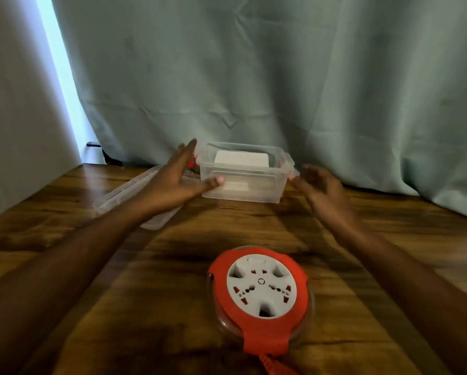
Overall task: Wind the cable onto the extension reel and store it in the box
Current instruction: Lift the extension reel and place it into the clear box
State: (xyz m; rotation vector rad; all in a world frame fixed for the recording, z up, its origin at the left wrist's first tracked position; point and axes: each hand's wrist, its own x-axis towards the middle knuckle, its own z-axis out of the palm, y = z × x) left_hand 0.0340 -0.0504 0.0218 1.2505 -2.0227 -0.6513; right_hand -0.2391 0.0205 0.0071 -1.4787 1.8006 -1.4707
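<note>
A round extension reel (260, 289), red with a white socket face, lies flat on the wooden table (91, 293) near me. A short red cable end (274, 365) trails from its near side. Farther back stands a clear plastic box (244, 173) without its lid, with a white rectangle showing through it. My left hand (179, 180) is spread beside the box's left end, the thumb touching its front wall. My right hand (320, 189) hovers by the box's right end with fingers loosely bent, holding nothing; contact is unclear from blur.
The clear lid (110, 200) lies flat left of the box, partly under my left forearm. A grey-green curtain (281, 77) hangs right behind the box along the table's far edge. A pale wall stands at the left.
</note>
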